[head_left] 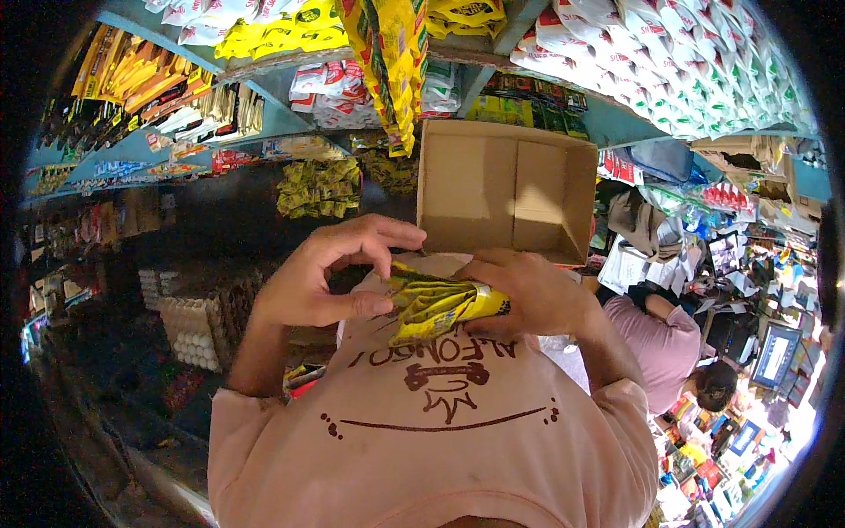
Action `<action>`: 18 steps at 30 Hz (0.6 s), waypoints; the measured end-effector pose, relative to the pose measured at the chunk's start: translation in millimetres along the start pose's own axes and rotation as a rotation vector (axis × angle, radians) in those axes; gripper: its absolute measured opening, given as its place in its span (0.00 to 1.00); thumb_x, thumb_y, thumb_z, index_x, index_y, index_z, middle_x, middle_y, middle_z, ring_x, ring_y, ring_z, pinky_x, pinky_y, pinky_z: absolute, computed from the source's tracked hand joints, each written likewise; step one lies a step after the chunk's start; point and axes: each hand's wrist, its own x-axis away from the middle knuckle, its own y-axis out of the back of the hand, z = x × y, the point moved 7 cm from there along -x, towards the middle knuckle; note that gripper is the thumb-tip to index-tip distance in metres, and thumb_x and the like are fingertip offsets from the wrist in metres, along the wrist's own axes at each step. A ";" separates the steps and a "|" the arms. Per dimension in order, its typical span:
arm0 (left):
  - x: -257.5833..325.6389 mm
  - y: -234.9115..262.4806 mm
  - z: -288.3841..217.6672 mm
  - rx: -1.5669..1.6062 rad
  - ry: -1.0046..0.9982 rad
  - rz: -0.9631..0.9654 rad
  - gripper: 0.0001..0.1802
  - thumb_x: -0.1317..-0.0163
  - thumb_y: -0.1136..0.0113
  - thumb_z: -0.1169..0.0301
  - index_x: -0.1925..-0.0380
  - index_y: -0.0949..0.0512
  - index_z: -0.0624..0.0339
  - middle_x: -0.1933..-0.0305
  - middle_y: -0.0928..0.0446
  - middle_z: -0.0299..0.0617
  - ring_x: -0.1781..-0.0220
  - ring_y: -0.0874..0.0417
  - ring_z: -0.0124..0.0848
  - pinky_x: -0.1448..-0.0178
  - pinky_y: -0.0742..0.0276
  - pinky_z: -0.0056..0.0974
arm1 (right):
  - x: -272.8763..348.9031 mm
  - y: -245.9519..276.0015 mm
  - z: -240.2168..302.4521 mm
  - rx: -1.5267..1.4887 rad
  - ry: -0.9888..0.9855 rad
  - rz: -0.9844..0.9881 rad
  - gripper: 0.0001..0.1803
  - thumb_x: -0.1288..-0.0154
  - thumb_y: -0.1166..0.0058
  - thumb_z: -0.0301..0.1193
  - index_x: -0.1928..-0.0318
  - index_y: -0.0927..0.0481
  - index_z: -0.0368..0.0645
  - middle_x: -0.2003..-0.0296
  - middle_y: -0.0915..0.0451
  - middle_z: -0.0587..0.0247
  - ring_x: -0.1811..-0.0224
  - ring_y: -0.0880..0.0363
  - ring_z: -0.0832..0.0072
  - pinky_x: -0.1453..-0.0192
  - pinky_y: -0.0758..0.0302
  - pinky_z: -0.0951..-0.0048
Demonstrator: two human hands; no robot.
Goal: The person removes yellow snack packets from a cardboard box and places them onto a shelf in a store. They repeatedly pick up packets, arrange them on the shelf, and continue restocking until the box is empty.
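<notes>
In front of my chest, my right hand (539,292) is wrapped round a folded bundle of yellow sachets (440,304). The bundle's loose ends fan out toward the left. My left hand (339,268) is at those ends, its thumb and fingers curved and spread apart. Its fingertips come close to the sachets; whether they touch is hard to make out. An open cardboard box (471,189) stands just beyond my hands, and its visible inside is bare.
Strips of yellow sachets (387,70) hang overhead before shelves packed with white packets (651,62). Yellow packets (319,187) hang behind my left hand. Egg trays (194,339) are stacked at the left. To the right, a person in pink (656,339) bends near a cluttered counter with a screen (776,355).
</notes>
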 end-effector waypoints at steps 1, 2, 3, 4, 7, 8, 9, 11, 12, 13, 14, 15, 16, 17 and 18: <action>2.0 -1.9 0.6 0.003 -0.048 -0.029 0.15 0.42 0.22 0.73 0.60 0.21 0.58 0.32 0.25 0.62 0.30 0.21 0.54 0.29 0.24 0.55 | 0.2 -0.8 -0.1 -0.024 0.000 -0.005 0.32 0.43 0.25 0.44 0.43 0.19 0.40 0.52 0.17 0.51 0.48 0.16 0.48 0.46 0.20 0.53; 3.5 -4.3 -1.5 0.007 -0.095 -0.057 0.13 0.42 0.24 0.75 0.62 0.20 0.59 0.31 0.25 0.62 0.29 0.22 0.54 0.28 0.24 0.55 | 0.1 -1.2 -0.3 -0.049 -0.002 -0.011 0.32 0.43 0.24 0.44 0.43 0.19 0.40 0.52 0.17 0.51 0.49 0.16 0.48 0.46 0.20 0.53; 5.9 -3.7 -1.5 -0.007 -0.058 -0.137 0.10 0.43 0.24 0.78 0.68 0.19 0.61 0.30 0.26 0.64 0.27 0.24 0.56 0.26 0.26 0.56 | -0.1 -1.4 -0.6 -0.073 -0.003 -0.018 0.32 0.43 0.24 0.43 0.43 0.19 0.40 0.53 0.17 0.51 0.49 0.16 0.48 0.47 0.20 0.53; 7.3 -4.9 -4.0 -0.066 -0.112 -0.164 0.10 0.44 0.24 0.78 0.67 0.18 0.60 0.30 0.27 0.64 0.27 0.24 0.56 0.26 0.26 0.56 | -0.1 0.0 -0.8 -0.081 0.001 -0.034 0.32 0.44 0.23 0.43 0.44 0.20 0.40 0.53 0.18 0.50 0.50 0.16 0.48 0.47 0.20 0.53; 12.0 -7.2 -10.8 -0.214 -0.198 -0.215 0.12 0.48 0.24 0.79 0.63 0.13 0.58 0.29 0.27 0.62 0.26 0.25 0.54 0.25 0.27 0.55 | -0.9 3.0 -3.8 -0.072 -0.069 -0.011 0.34 0.43 0.25 0.43 0.42 0.21 0.39 0.51 0.19 0.46 0.47 0.18 0.45 0.44 0.21 0.52; 9.8 -9.8 -13.6 -0.239 -0.174 -0.217 0.12 0.47 0.24 0.79 0.61 0.13 0.58 0.29 0.27 0.60 0.26 0.25 0.53 0.25 0.28 0.54 | -1.3 4.6 -3.9 -0.047 -0.147 0.046 0.34 0.41 0.27 0.42 0.39 0.23 0.38 0.48 0.19 0.43 0.44 0.20 0.43 0.40 0.22 0.50; 5.8 -14.2 -15.8 -0.263 -0.149 -0.219 0.12 0.46 0.24 0.78 0.60 0.12 0.58 0.28 0.27 0.58 0.26 0.25 0.51 0.25 0.28 0.53 | -0.3 4.3 -6.1 -0.021 -0.225 0.102 0.35 0.40 0.29 0.42 0.37 0.25 0.37 0.45 0.20 0.40 0.41 0.21 0.41 0.36 0.22 0.48; 2.9 -17.6 -11.0 -0.307 -0.107 -0.234 0.12 0.44 0.25 0.78 0.59 0.12 0.58 0.27 0.27 0.53 0.27 0.24 0.48 0.26 0.27 0.51 | 1.7 3.1 -10.5 0.002 -0.173 0.043 0.35 0.40 0.28 0.42 0.37 0.25 0.38 0.46 0.20 0.39 0.42 0.20 0.40 0.38 0.22 0.48; 1.7 -18.0 -8.9 -0.342 -0.118 -0.223 0.13 0.44 0.25 0.77 0.58 0.12 0.58 0.27 0.27 0.53 0.27 0.24 0.48 0.28 0.26 0.50 | 2.4 2.4 -12.8 0.013 -0.146 0.013 0.36 0.40 0.28 0.42 0.36 0.25 0.38 0.46 0.20 0.39 0.43 0.20 0.40 0.39 0.21 0.48; -0.5 -18.6 -7.0 -0.375 -0.127 -0.204 0.13 0.44 0.25 0.77 0.57 0.12 0.58 0.27 0.27 0.53 0.28 0.23 0.48 0.29 0.25 0.50 | 3.2 3.4 -13.4 0.011 -0.134 -0.030 0.34 0.42 0.26 0.42 0.40 0.24 0.38 0.49 0.20 0.41 0.47 0.19 0.41 0.43 0.21 0.48; -2.3 -20.1 -6.4 -0.408 -0.136 -0.184 0.14 0.44 0.25 0.77 0.57 0.13 0.57 0.27 0.27 0.52 0.29 0.23 0.49 0.30 0.25 0.49 | 4.0 4.9 -13.6 0.009 -0.123 -0.074 0.33 0.44 0.24 0.42 0.44 0.23 0.37 0.53 0.19 0.43 0.50 0.18 0.43 0.48 0.21 0.49; -4.2 -21.3 -7.5 -0.401 -0.148 -0.187 0.13 0.44 0.25 0.78 0.58 0.13 0.58 0.29 0.25 0.52 0.30 0.22 0.48 0.31 0.24 0.48 | 4.7 7.9 -13.3 0.007 -0.113 -0.119 0.32 0.46 0.22 0.42 0.47 0.21 0.37 0.56 0.19 0.45 0.54 0.17 0.44 0.52 0.21 0.49; -6.9 -23.4 -8.9 -0.392 -0.159 -0.183 0.12 0.44 0.26 0.78 0.58 0.14 0.59 0.31 0.24 0.52 0.32 0.20 0.48 0.32 0.23 0.48 | 5.7 7.9 -13.9 0.018 -0.131 -0.116 0.33 0.46 0.22 0.42 0.46 0.22 0.37 0.56 0.19 0.45 0.54 0.17 0.44 0.52 0.21 0.49; -9.1 -25.5 -9.9 -0.383 -0.170 -0.179 0.12 0.44 0.26 0.78 0.59 0.14 0.60 0.33 0.22 0.52 0.33 0.19 0.48 0.34 0.22 0.47 | 6.8 8.4 -14.3 0.029 -0.150 -0.113 0.33 0.46 0.22 0.41 0.46 0.22 0.37 0.56 0.19 0.45 0.54 0.17 0.43 0.52 0.21 0.50; -10.3 -26.9 -7.0 -0.361 -0.149 -0.188 0.10 0.44 0.27 0.78 0.61 0.15 0.60 0.37 0.20 0.52 0.36 0.17 0.47 0.35 0.21 0.46 | 8.1 9.2 -14.7 0.039 -0.169 -0.110 0.34 0.46 0.22 0.41 0.45 0.22 0.37 0.55 0.19 0.45 0.53 0.17 0.43 0.52 0.21 0.50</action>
